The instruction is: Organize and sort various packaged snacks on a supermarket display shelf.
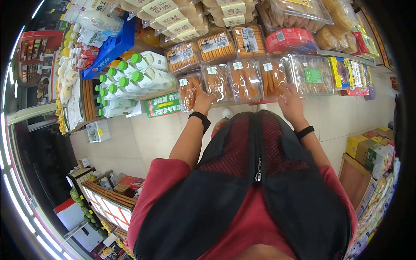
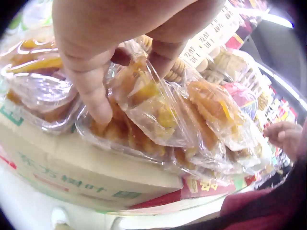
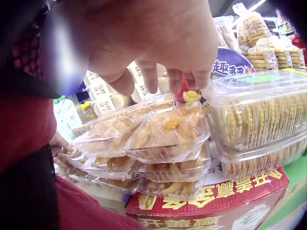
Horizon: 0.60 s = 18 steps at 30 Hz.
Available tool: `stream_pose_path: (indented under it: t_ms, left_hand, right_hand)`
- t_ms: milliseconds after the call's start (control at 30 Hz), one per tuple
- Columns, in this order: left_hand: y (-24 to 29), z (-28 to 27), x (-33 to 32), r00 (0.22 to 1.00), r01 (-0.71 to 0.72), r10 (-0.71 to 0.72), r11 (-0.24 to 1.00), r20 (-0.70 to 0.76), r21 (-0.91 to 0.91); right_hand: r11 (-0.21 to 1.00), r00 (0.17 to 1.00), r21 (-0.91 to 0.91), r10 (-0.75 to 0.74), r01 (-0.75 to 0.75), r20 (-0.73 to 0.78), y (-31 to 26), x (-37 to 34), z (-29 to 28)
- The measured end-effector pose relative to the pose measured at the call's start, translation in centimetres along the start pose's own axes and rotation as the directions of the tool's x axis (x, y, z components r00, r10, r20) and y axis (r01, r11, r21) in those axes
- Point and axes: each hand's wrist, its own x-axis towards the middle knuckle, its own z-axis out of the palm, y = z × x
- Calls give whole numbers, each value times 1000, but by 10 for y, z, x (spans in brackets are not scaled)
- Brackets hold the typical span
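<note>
My left hand [image 1: 203, 103] is at the leftmost of a row of film-wrapped trays of brown-orange snacks [image 1: 187, 90]. In the left wrist view its fingers and thumb grip a wrapped snack tray [image 2: 144, 103], which tilts over another tray beneath it. My right hand [image 1: 291, 105] is at the right end of the row. The right wrist view shows its fingers hanging loosely over a stacked wrapped tray [image 3: 168, 132], nothing held between them. Clear boxes of round crackers [image 3: 261, 112] stand right beside that stack.
White bottles with green caps [image 1: 147, 78] stand left of the trays. Behind lie biscuit packs [image 1: 214, 42] and a round red tin [image 1: 290, 41]. The trays rest on cardboard cartons [image 2: 91, 167], one a red carton [image 3: 211, 201]. A tiled floor [image 1: 156, 134] lies below, with boxes [image 1: 368, 147] at the right.
</note>
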Motion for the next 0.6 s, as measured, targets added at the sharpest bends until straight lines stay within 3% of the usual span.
stream_pose_path:
  t_ms: [33,67,100,267,333,467,533,567,600]
  left_hand:
    - [4,0,-4,992,123,-115,960,47,-250]
    - [8,0,-7,970,245,-212,845,122,-476]
    - [4,1,-5,969,248,-207,824,138,-509]
    - [-27,5,6,983,180,-134,857,128,-483]
    - [-25,6,0,997,72,-71,878,19,-473]
    - [-9,-8,-14,995,77,-101,831,-13,-552]
    - [-10,-22,-20,991,-15,-43,908,-129,-419]
    - [-12,-29,-24,995,-17,-44,815,-91,-579]
    - [-4,-37,-33,995,-17,-44,815,-91,-579]
  right_hand:
    - [1000,1000,18,-18,18,16,-4,-1,1]
    - [999,999,36,-38,37,32,-6,-1,2]
    - [998,998,4,-62,62,28,-8,-2,2]
    - [995,994,6,-99,99,54,-10,1,-2]
    - [996,993,33,-85,83,79,-12,4,-2]
    - [997,990,23,-74,72,123,-15,9,3]
    - [997,985,30,-78,74,154,-18,12,8]
    - [996,983,40,-89,84,159,-20,13,9]
    - [995,982,48,-96,89,160,-20,13,10]
